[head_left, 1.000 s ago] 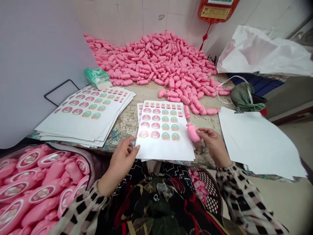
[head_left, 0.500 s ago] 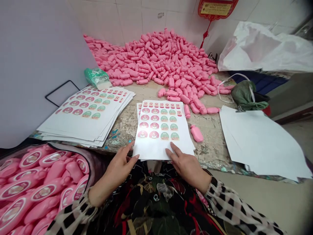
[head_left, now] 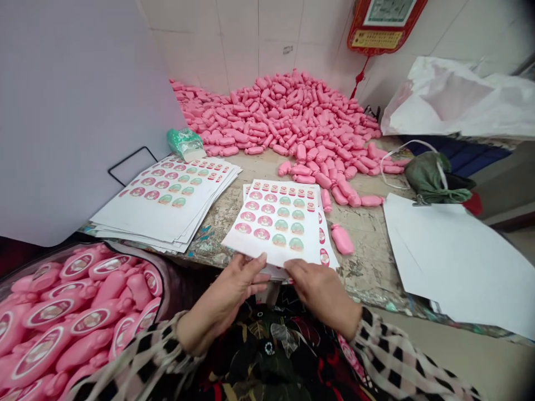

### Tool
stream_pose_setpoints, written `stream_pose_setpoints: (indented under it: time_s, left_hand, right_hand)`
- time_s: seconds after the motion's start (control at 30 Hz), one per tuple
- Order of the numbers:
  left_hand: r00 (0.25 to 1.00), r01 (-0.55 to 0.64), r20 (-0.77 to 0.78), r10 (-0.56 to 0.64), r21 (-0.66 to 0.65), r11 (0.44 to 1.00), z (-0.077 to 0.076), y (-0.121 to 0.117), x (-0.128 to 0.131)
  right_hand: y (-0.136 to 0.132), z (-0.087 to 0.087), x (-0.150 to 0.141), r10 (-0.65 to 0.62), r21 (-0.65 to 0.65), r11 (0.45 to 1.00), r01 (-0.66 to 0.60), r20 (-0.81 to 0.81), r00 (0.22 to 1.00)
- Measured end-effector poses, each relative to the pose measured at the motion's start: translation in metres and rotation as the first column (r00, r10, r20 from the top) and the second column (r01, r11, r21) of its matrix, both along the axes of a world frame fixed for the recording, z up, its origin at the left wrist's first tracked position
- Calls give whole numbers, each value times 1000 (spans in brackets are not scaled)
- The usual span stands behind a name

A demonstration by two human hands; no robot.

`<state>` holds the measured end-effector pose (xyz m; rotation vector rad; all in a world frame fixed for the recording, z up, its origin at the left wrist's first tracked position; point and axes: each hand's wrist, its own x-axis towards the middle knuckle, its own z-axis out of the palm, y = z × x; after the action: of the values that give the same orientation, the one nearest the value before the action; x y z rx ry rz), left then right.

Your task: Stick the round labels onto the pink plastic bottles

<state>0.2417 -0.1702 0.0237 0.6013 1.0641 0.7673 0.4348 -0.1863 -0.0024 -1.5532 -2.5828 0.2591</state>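
Observation:
A white sticker sheet (head_left: 271,214) with pink and green printed labels lies in front of me, its near edge lifted off the sheets beneath. My left hand (head_left: 229,292) pinches the near edge, thumb above and fingers partly under the paper. At the same edge, farther right, my right hand (head_left: 321,292) grips the sheet with its fingers bent; its thumb is hidden. More sheets with pink labels peek out below on the right. A single pink bottle-shaped piece (head_left: 342,239) lies just right of the sheets.
A stack of sticker sheets (head_left: 134,220) lies left, a green packet (head_left: 186,143) on it. Pink pieces are heaped (head_left: 284,111) against the wall. Labelled pink bottles fill a bag (head_left: 163,289) at lower left. White sheets (head_left: 451,250) and a green cloth pouch (head_left: 430,175) are at right.
Both hands have taken hold of the top sheet's near edge and raised it, tilting the sheet and uncovering pink labels beneath. My left hand moved right. The camera view has shifted slightly.

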Motion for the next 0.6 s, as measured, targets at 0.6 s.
stream_pose_setpoints:
  time_s: [0.6]
  left_hand:
    - [795, -446, -339, 503, 236, 863, 24, 103, -114]
  right_hand:
    - [-29, -22, 20, -63, 246, 958, 145, -314, 947]
